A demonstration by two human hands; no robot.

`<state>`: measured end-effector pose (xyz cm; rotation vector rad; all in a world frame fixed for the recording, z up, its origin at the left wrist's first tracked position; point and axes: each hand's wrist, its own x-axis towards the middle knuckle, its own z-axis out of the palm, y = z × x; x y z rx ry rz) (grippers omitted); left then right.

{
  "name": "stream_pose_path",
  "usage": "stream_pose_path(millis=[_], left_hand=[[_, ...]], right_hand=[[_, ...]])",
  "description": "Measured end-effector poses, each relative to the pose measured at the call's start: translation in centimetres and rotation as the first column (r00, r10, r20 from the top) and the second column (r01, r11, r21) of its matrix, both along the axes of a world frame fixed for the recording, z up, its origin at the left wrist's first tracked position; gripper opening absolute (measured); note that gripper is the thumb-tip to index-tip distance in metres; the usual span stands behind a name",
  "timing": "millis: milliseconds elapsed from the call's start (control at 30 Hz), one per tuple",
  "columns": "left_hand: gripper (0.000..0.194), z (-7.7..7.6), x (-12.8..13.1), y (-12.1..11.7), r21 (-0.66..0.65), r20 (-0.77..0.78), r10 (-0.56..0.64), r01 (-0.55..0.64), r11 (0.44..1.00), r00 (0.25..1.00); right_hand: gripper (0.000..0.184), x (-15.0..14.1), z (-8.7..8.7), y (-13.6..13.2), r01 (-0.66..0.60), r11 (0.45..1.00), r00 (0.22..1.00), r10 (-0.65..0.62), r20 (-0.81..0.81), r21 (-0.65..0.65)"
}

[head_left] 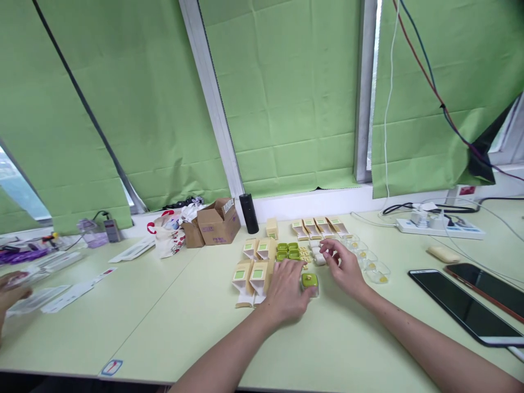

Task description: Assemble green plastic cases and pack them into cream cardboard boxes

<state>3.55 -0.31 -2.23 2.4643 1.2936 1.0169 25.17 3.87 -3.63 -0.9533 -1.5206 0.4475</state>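
My left hand (287, 292) bends round a small square case with a green top (310, 281), its thumb and forefinger at the sides. A small yellowish piece sits on that top. My right hand (346, 268) hovers beside a group of white rounded pieces (319, 258); its fingers are curled but apart, with nothing visible between them. Just beyond my left hand lie several green square trays (288, 250) and small yellow pieces (305, 254). Opened cream cartons with green labels (242, 274) stand to the left. Clear domed covers (377, 272) lie right of my right wrist.
More open cartons (319, 229) line the back, near a black cylinder (249, 213) and a cardboard box (219, 221). A power strip (440, 226), a tablet (466, 305) and a phone (491, 286) occupy the right. Another person's hand (14, 289) is at the far left.
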Motion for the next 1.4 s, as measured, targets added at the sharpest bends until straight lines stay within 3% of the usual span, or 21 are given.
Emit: stream_pose_path(millis=[167, 333, 400, 467, 633, 800, 1033, 1400], left_hand=[[0.031, 2.3, -0.3, 1.0, 0.091, 0.015, 0.042, -0.044, 0.995, 0.999], [0.032, 4.1, 0.0, 4.2, 0.104, -0.069, 0.065, -0.058, 0.993, 0.995], [0.032, 4.5, 0.5, 6.1, 0.059, -0.148, 0.031, -0.023, 0.998, 0.989], [0.034, 4.7, 1.1, 8.3, -0.015, -0.332, 0.033, -0.04, 0.999, 0.943], [0.031, 4.3, 3.0, 13.3, -0.098, -0.496, 0.005, -0.062, 0.993, 0.868], [0.026, 2.9, 4.8, 16.0, -0.156, -0.607, 0.011, -0.133, 0.979, 0.795], [0.034, 1.7, 5.9, 17.2, -0.185, -0.7, 0.027, -0.217, 0.959, 0.714], [0.04, 1.9, 5.5, 17.4, -0.156, -0.737, 0.049, -0.241, 0.958, 0.674]], right_hand=[[0.024, 0.4, 0.2, -0.1, 0.044, 0.999, 0.999, -0.044, 0.028, 0.028], [0.023, 0.5, -0.2, 0.1, 0.053, 0.996, 0.996, -0.058, 0.066, 0.069], [0.022, 0.4, -0.3, 0.1, 0.052, 0.995, 0.995, -0.059, 0.083, 0.09], [0.022, 0.3, -0.3, 0.0, 0.054, 0.992, 0.993, -0.065, 0.099, 0.114], [0.021, 0.2, -0.3, -0.2, 0.056, 0.988, 0.988, -0.075, 0.132, 0.14], [0.021, 0.3, -0.3, -0.2, 0.054, 0.983, 0.98, -0.086, 0.181, 0.176], [0.02, 0.4, -0.3, -0.3, 0.072, 0.977, 0.971, -0.115, 0.207, 0.202], [0.021, 0.4, -0.7, -0.1, 0.083, 0.967, 0.967, -0.136, 0.214, 0.241]])
